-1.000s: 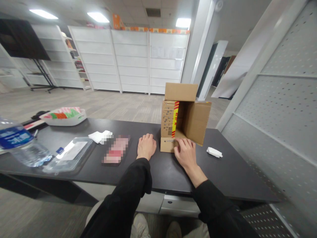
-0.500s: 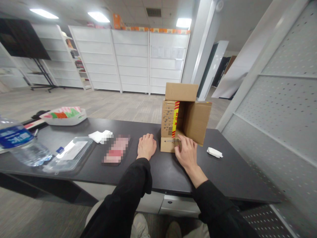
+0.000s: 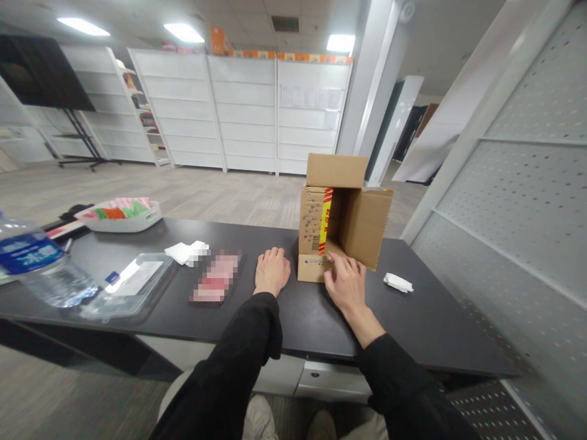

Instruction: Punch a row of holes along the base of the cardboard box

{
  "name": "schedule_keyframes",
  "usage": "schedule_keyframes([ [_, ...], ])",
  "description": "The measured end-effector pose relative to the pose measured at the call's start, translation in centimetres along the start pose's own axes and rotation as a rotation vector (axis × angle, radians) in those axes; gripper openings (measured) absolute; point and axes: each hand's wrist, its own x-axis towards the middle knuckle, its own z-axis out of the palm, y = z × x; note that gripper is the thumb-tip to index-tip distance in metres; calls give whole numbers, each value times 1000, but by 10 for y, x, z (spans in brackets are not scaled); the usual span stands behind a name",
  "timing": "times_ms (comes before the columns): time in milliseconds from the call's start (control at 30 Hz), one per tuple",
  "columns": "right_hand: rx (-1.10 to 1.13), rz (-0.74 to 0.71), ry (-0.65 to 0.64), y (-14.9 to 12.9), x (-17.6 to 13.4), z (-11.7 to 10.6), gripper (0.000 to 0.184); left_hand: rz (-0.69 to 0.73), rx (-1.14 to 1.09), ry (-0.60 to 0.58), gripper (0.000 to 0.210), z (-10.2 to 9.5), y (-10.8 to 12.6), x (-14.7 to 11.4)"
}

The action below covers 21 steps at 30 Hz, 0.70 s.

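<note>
Right hand (image 3: 346,282) rests with fingers spread on the lower flap of the open brown cardboard box (image 3: 342,223); left hand (image 3: 271,272) lies flat, empty, on the black counter (image 3: 413,324). Press the flap evenly while bracing the box.

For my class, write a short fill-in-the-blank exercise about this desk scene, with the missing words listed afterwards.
1. The right hand rests its fingers on the lower flap of the open ____ box.
2. The left hand lies flat on the ____ table, apart from the box.
3. A crumpled white tissue lies to the ____ of the cardboard box.
4. The water bottle at the table's far left carries a ____ label.

Missing words: cardboard; black; right; blue
</note>
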Motion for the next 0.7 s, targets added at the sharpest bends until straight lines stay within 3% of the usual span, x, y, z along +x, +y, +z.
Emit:
schedule_keyframes([
  [700, -46, 40, 22, 3, -1, 3, 24, 5, -7, 16, 25, 2, -1, 0],
])
